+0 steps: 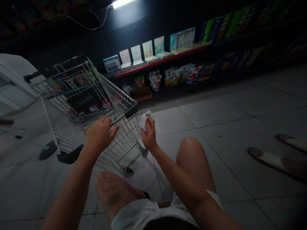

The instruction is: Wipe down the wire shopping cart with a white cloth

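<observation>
White cloth [144, 121], crumpled into a wad, sits in the right hand [149, 135], whose grip is clamped shut around it so that only a tuft shows above the fingers. The cloth is off the floor, just beside the black corner cap [131, 109] of the shopping cart [112, 85]; whether it touches the wire I cannot tell. The left hand [100, 134] has its grip closed over the cart's top front rail, fingers curled on the wire, thumb pointing toward the cap. The work in hand looks like wiping the cart's frame. To do it well, the left hand should hold the rail firm so the cart does not roll on its casters [126, 169]. The right should press the cloth flat against wire and cap rather than dab with a ball. Turning out a clean face of the cloth would likely lift more dirt. Light is poor, so going wire by wire seems safer than trusting the eye. Both bare knees are raised below the arms, and the person sits low over the tiled floor [216, 121]. Beyond the cart, shelves [158, 62] carry packets and boxes under a tube lamp [121, 3], and another person's sandalled feet [275, 159] rest at the right edge
</observation>
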A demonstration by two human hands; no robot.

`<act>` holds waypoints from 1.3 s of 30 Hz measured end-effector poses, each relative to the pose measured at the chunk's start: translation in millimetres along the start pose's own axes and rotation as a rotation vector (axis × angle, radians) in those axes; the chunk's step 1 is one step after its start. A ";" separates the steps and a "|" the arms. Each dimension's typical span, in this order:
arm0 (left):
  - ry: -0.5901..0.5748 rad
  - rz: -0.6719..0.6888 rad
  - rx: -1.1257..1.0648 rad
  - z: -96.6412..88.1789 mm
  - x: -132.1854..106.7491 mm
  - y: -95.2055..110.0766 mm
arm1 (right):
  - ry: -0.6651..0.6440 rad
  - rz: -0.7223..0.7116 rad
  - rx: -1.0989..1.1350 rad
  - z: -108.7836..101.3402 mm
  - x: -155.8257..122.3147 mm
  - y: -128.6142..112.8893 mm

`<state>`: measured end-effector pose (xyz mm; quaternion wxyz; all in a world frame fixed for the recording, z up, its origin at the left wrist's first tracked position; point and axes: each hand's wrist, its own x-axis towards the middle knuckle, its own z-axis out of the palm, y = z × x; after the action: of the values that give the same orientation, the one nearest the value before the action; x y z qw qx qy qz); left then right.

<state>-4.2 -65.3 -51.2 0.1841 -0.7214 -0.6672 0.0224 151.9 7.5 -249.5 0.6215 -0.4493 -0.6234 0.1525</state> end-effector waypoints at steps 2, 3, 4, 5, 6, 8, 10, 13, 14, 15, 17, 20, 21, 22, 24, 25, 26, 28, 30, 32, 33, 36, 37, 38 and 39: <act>0.009 0.007 -0.062 -1.5 20.2 16.9 | 0.009 -0.047 -0.018 6.6 23.4 -15.5; -0.003 0.019 -0.086 -1.8 30.7 25.3 | -0.012 -0.058 -0.028 11.9 30.5 -20.8; -0.020 0.027 -0.104 -1.5 40.8 33.0 | -0.043 -0.062 -0.039 18.2 32.5 -23.4; -0.043 0.035 -0.115 -0.6 49.7 39.5 | -0.085 -0.063 -0.052 24.9 29.0 -22.9; -0.070 0.039 -0.120 0.9 57.0 44.5 | -0.133 -0.059 -0.068 31.4 20.0 -19.0; -0.104 0.038 -0.114 5.0 66.4 49.9 | -0.242 -0.036 -0.105 41.2 -10.9 -2.1; -0.109 0.041 -0.099 8.8 69.4 50.1 | -0.351 -0.010 -0.120 44.2 -48.7 22.7; -0.113 0.060 -0.090 10.9 68.0 47.4 | -0.398 0.035 -0.065 37.8 -90.0 60.1; -0.118 0.060 -0.088 10.7 67.4 46.9 | -0.360 0.063 -0.046 34.9 -95.2 69.6; -0.123 0.056 -0.085 10.2 67.0 47.0 | -0.305 0.098 -0.039 32.7 -95.6 76.8; -0.126 0.046 -0.079 9.2 67.3 48.2 | -0.177 0.171 -0.054 32.2 -84.7 84.0; -0.121 0.034 -0.073 8.7 69.0 50.8 | -0.123 0.213 -0.072 42.0 -57.2 81.8; -0.120 0.032 -0.071 8.9 69.4 51.3 | -0.147 0.211 -0.065 46.2 -50.4 79.9; -0.121 0.031 -0.070 9.1 69.6 51.4 | -0.183 0.207 -0.059 49.5 -46.2 78.5; -0.125 0.030 -0.063 9.6 68.9 50.8 | -0.264 0.200 -0.071 51.0 -45.6 78.2; -0.123 0.032 -0.057 9.9 68.2 50.1 | -0.291 0.196 -0.087 48.6 -47.9 79.6; -0.119 0.033 -0.052 10.2 67.1 49.4 | -0.312 0.188 -0.105 44.4 -50.7 81.8; -0.111 0.035 -0.044 10.8 64.7 47.9 | -0.342 0.156 -0.115 33.2 -53.0 87.8; -0.099 0.036 -0.040 11.2 62.4 47.1 | -0.326 0.138 -0.084 23.1 -46.7 93.7; -0.089 0.038 -0.031 11.4 60.6 46.8 | -0.280 0.155 -0.057 18.7 -32.4 97.6; -0.083 0.040 -0.026 11.4 60.0 46.9 | -0.258 0.168 -0.049 19.1 -24.4 98.4; -0.074 0.036 -0.018 10.9 58.8 47.2 | -0.311 0.151 -0.020 25.4 -9.1 98.0; -0.070 0.032 -0.018 10.8 58.4 47.2 | -0.350 0.137 -0.009 27.3 -9.2 98.3; -0.066 0.028 -0.018 10.6 57.9 47.2 | -0.384 0.133 -0.005 28.4 -11.8 99.5; -0.063 0.028 -0.020 10.5 57.5 47.1 | -0.408 0.144 -0.009 28.4 -16.3 101.9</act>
<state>44.1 -9.0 -62.7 0.1557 -0.7314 -0.6626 0.0410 160.9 61.8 -341.3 0.4680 -0.4554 -0.7032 0.2812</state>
